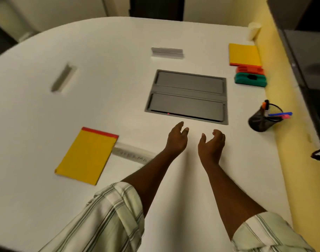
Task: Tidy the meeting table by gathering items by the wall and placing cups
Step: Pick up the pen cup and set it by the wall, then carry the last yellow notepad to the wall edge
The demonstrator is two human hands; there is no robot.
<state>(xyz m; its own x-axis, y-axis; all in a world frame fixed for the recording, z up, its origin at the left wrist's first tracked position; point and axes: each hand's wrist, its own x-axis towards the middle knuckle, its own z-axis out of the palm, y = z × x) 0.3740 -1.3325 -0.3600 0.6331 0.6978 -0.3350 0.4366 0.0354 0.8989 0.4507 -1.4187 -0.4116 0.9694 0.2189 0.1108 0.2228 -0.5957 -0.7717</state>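
Both hands are hovering over the white meeting table (101, 73), empty. The left hand (176, 140) is reaching forward with fingers loosely spread and holding nothing; the right hand (211, 145) is beside it, fingers curled partway inward but not closed on anything. Striped sleeves are covering both upper forearms.

Just ahead of the hands, a grey recessed cable hatch (187, 96) is sitting flush in the tabletop. A yellow notepad with a red binding strip (86, 155) is lying to the left of the left arm, well apart from the wall. Along the yellow wall side on the right, other items are already lining up — a second yellow notepad (244, 54), an orange desk organiser (250, 70) touching a green one (250, 80), and nearer, a black mesh pen holder (263, 119) tipping over with markers sticking out. A pale cup (253, 30) is standing at the far corner by the wall — blurred, so its details are unclear.
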